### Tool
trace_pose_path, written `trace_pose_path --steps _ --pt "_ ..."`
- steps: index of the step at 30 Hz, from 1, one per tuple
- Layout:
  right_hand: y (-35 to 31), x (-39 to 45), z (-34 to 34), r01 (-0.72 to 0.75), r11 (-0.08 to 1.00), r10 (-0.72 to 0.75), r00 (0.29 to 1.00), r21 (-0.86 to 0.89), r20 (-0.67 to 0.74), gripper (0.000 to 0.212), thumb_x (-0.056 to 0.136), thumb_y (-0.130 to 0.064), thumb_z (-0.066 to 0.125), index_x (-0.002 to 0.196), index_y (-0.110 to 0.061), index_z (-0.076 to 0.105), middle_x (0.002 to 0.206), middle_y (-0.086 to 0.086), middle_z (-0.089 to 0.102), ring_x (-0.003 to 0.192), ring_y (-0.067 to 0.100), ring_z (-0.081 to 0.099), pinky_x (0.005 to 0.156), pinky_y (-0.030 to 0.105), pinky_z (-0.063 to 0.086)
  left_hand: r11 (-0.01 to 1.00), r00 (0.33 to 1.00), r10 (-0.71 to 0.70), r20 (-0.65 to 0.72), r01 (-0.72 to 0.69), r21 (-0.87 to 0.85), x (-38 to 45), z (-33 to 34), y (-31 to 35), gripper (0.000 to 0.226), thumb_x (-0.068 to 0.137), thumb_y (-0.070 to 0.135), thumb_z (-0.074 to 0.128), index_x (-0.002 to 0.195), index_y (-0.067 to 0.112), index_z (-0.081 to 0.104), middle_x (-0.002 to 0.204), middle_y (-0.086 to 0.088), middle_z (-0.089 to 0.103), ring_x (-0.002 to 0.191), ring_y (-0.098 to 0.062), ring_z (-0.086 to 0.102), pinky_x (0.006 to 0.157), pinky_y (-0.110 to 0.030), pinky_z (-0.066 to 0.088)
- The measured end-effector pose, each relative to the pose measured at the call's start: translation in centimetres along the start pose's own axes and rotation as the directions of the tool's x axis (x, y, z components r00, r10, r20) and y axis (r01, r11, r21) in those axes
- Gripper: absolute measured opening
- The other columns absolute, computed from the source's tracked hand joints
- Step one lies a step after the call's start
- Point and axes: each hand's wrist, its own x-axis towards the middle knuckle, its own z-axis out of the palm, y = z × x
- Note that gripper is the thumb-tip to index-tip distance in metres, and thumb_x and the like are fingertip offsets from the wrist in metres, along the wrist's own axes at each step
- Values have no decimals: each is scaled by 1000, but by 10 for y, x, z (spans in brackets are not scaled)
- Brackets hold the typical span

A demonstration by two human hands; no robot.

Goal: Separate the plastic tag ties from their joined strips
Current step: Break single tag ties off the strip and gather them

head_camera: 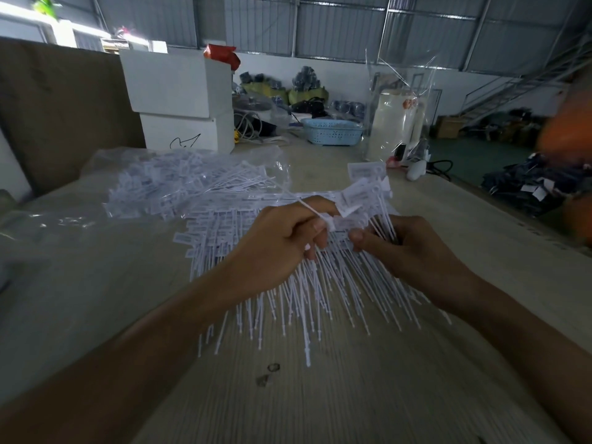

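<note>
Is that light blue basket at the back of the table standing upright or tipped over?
Upright. The blue basket sits flat on the table with its rim level and opening upward. Its contents cannot be seen from here.

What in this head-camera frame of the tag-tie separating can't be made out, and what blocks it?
- Head view: whether the tie in the left hand is already free of the strip in the right hand; fingers cover the joint.
- Print on the loose ties heads: too small.
- Ties in the clear bag: count blurred by the plastic.
- Orange shape at the right edge: blurred and cut off.
</note>
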Motion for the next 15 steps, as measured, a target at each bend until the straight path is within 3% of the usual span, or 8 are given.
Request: trace_pose_path --steps 3,5,7,9,11,13,15 --pt "4 2 0 16 996 -15 1000 -92 12 42 93 -42 54 69 -9 65 50 -9 46 45 5 41 51 18 32 997 1000 7 6 -7 72 0 -2 -2 25 101 4 46 89 11 67 78 -3 66 62 -17 63 64 -29 51" --pt "8 2 1 50 987 -46 999 -153 24 39 95 -40 51 65 -18 61 52 -9 48 47 6 44 52 21 35 969 993 116 -19 -109 220 -2 -5 -2 27 101 6 47 82 9 65 76 -1 64 64 -19 61 62 -36 51" --pt "9 1 1 64 975 -58 998 -213 33 40 96 -44 46 63 -24 58 52 -7 49 47 8 45 54 25 36 889 975 220 44 -219 402 -4 -10 1 24 93 2 49 92 13 70 80 -3 65 69 -25 62 59 -40 53" --pt "10 1 1 77 957 -72 997 -278 27 45 94 -50 39 64 -22 58 51 -7 46 45 8 43 52 20 33 781 966 234 110 -254 570 -5 -15 0 41 85 -7 56 115 17 70 92 -6 67 80 -29 64 61 -36 51" --pt "12 1 -1 81 951 -77 997 -299 24 52 91 -57 33 69 -18 60 53 1 48 46 11 41 51 21 31 793 974 211 84 -221 568 -4 -17 0 44 90 -3 57 126 22 66 100 -3 68 86 -24 63 65 -36 52" --pt "12 2 -2 83 954 -77 997 -287 30 54 90 -58 31 74 -16 61 59 16 50 49 19 41 53 27 30 879 984 176 25 -169 446 -3 -16 2 35 99 12 56 131 25 62 102 2 68 86 -12 61 71 -33 52" --pt "13 2 -3 92 961 -87 996 -261 30 50 94 -52 33 78 -14 62 59 12 49 49 15 39 53 25 29 937 992 128 -23 -113 330 -2 -14 5 34 97 23 62 130 27 60 99 7 71 84 -6 64 73 -28 52"
